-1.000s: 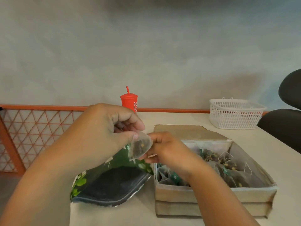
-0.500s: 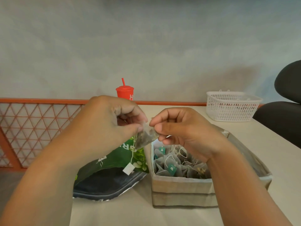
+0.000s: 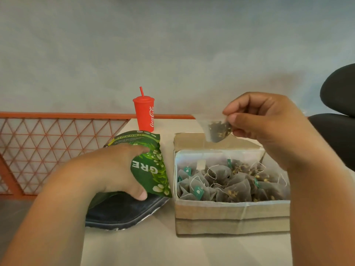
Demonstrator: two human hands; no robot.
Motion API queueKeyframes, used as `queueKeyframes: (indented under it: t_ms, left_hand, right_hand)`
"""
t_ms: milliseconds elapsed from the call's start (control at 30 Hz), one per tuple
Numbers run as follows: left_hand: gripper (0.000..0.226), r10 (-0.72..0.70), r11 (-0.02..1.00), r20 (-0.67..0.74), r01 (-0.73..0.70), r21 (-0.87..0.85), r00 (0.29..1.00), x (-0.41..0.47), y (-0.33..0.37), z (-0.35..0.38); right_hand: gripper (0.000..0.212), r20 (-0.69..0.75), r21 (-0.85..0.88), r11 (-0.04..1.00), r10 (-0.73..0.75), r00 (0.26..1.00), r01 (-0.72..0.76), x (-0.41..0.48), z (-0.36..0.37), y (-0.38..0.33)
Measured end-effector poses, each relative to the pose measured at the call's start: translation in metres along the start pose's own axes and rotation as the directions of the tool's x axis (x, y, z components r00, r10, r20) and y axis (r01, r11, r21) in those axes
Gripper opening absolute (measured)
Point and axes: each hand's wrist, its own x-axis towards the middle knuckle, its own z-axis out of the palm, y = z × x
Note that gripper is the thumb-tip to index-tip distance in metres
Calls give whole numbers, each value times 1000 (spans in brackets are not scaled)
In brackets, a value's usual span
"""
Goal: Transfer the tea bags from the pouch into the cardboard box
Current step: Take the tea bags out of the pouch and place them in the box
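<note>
— What's my right hand [image 3: 269,127] got?
— One pyramid tea bag [image 3: 217,131], pinched between thumb and forefinger above the cardboard box [image 3: 230,217].
— And my left hand [image 3: 115,169]?
— Gripping the green pouch [image 3: 153,166], printed "GRE" and "ORGANIC". There's a red Coca-Cola cup [image 3: 144,114] behind it.

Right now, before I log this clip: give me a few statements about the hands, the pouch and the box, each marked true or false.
1. The right hand pinches a tea bag, held clear of the cardboard box. True.
2. The left hand hangs free, holding nothing. False: it grips the green pouch.
3. The box is empty. False: it holds many tea bags.
4. A red cup stands beyond the pouch. True.
</note>
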Motion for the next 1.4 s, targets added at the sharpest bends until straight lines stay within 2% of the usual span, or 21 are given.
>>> queueKeyframes:
  t_ms: [167, 300, 367, 433, 500, 600, 667, 767, 867, 933, 1033, 1200, 1300, 1367, 1400]
  left_hand:
    - [121, -126, 976, 156, 94, 196, 980, 11, -1, 9]
    - [120, -177, 949, 149, 129, 286, 973, 15, 0, 13]
    - [113, -174, 946, 106, 136, 294, 979, 16, 0, 15]
    - [101, -134, 956, 22, 124, 266, 991, 17, -2, 15]
    - [84, -60, 970, -106, 83, 227, 993, 14, -3, 14]
    - [68, 29, 987, -307, 21, 160, 951, 9, -5, 6]
    - [59, 64, 996, -426, -34, 77, 903, 6, -7, 0]
    - [47, 119, 982, -597, -181, -45, 794, 4, -10, -6]
    - [38, 131, 945, -710, -303, -122, 692, -3, -7, -11]
    - [37, 147, 923, -753, -362, -129, 642, -7, -3, -14]
    - [38, 161, 900, -786, -415, -131, 597, -13, 1, -18]
    - [39, 204, 888, -804, -452, -89, 559, -27, 5, -23]
    - [31, 215, 858, -827, -505, -93, 519, -43, 11, -26]
    - [18, 240, 839, -814, -535, -101, 529, -52, 17, -24]
    - [16, 257, 840, -791, -532, -101, 556, -54, 19, -20]
  right_hand:
    - [23, 35, -272, 962, 29, 999, -18, -1, -16, 6]
    - [22, 154, -584, 809, 182, 971, -59, -2, -20, 15]
    - [22, 225, -705, 700, 373, 900, -114, -2, -19, 20]
    - [19, 252, -764, 619, 547, 798, -182, -2, -17, 25]
    - [16, 248, -781, 588, 601, 760, -210, -1, -15, 29]
    - [14, 239, -770, 613, 537, 809, -180, 1, -16, 31]
    - [12, 251, -727, 674, 436, 864, -129, 1, -14, 27]
    - [11, 256, -612, 790, 242, 936, -37, 2, 0, 18]
    - [14, 300, -514, 854, 91, 949, 81, 0, 29, 7]
    - [16, 362, -479, 861, 20, 932, 168, -4, 51, 3]
    - [28, 449, -527, 809, 3, 894, 261, -9, 76, 2]
    - [53, 441, -601, 731, -33, 897, 322, -8, 86, 5]
    - [57, 426, -573, 765, -29, 904, 295, -8, 87, 8]
    - [58, 424, -534, 797, -36, 905, 282, -8, 88, 9]
    - [58, 425, -512, 812, -45, 904, 281, -7, 89, 9]
